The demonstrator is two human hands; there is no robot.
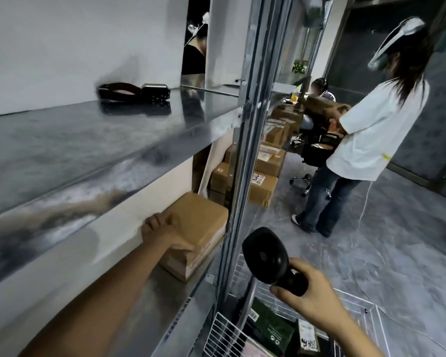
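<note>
A brown cardboard parcel point(201, 222) lies on the lower metal shelf point(150, 305), stacked on another flat box point(188, 264). My left hand point(162, 231) reaches under the upper shelf and grips the parcel's near left corner, fingers curled over its top edge. My right hand point(309, 297) holds a black handheld barcode scanner point(268, 256) by its handle, the head pointing up and left toward the parcel.
An upper steel shelf point(88, 150) carries a black strap-like item point(134, 92). A vertical shelf post point(245, 150) stands between my hands. A white wire cart point(242, 333) with packages is below. Several cartons point(265, 176) line the floor; a person in a white shirt point(371, 135) stands at right.
</note>
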